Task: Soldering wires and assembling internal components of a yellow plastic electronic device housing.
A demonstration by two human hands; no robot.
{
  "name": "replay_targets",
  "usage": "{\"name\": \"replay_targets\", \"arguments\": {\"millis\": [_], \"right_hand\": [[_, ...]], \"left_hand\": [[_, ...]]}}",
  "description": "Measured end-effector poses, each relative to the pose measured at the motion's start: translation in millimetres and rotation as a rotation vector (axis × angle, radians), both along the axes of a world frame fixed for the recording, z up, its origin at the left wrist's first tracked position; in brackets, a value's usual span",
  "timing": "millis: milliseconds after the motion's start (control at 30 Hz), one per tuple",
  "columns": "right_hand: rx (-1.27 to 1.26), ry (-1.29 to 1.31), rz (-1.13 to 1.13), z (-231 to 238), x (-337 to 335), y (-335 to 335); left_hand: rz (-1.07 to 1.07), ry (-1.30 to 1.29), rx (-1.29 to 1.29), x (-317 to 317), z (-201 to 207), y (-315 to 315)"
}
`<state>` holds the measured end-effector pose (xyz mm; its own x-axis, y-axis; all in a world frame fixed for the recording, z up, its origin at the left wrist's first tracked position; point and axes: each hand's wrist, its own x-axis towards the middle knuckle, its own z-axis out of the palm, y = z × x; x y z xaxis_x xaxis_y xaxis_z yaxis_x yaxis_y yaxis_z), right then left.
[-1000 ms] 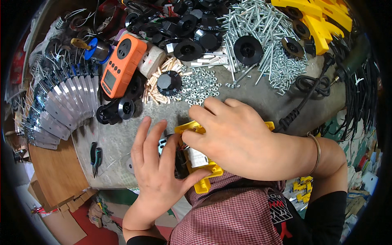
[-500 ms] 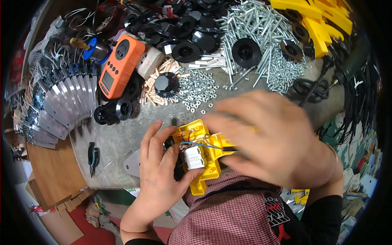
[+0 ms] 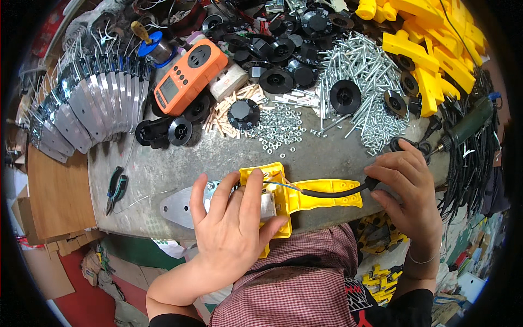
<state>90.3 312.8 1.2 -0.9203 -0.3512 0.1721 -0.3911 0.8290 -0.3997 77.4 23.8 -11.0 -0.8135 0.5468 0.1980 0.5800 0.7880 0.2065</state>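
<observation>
My left hand (image 3: 234, 218) grips the yellow plastic tool housing (image 3: 327, 194), with fingers and thumb spread over its wide end. Out of that end, to the left, sticks a flat grey metal plate (image 3: 180, 208) with holes. A white block (image 3: 268, 207) sits inside the housing, partly hidden by my fingers. Thin blue and brown wires run from it into a black power cable (image 3: 332, 193), which lies along the housing's handle. At the handle's right end, my right hand (image 3: 406, 188) has its fingers and thumb closed around the cable's thick black sleeve.
Cutters (image 3: 116, 189) lie at the left. Behind are a fan of metal plates (image 3: 90, 111), an orange meter (image 3: 190, 76), nuts (image 3: 278, 131), long screws (image 3: 357, 71) and black dials (image 3: 283, 49). Yellow housings (image 3: 436, 60) and a green screwdriver (image 3: 468, 125) are at right.
My right hand has moved right, away from the housing's middle, to the cable sleeve. The cable now lies straighter along the handle. The housing has turned slightly under my left hand, and the view has shifted.
</observation>
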Motion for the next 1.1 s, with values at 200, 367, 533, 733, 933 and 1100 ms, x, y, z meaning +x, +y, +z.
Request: {"name": "replay_targets", "arguments": {"millis": [200, 367, 533, 733, 933, 1100], "right_hand": [[-0.010, 0.039, -0.038, -5, 5, 12], [-0.238, 0.019, 0.118, -13, 1, 4], [-0.237, -0.010, 0.137, -19, 3, 6], [-0.151, 0.228, 0.212, -34, 6, 4], [-0.162, 0.101, 0.245, -21, 6, 5], [-0.310, -0.322, 0.165, 3, -7, -13]], "left_hand": [[0.009, -0.038, 0.107, -2, -7, 7], [-0.027, -0.020, 0.036, 2, -14, 7], [0.014, -0.016, 0.138, 6, -27, 3], [0.035, 0.027, 0.266, 6, -34, 4], [0.044, 0.118, 0.114, 14, -36, 1], [0.042, 0.144, 0.157, 14, -40, 3]]}}
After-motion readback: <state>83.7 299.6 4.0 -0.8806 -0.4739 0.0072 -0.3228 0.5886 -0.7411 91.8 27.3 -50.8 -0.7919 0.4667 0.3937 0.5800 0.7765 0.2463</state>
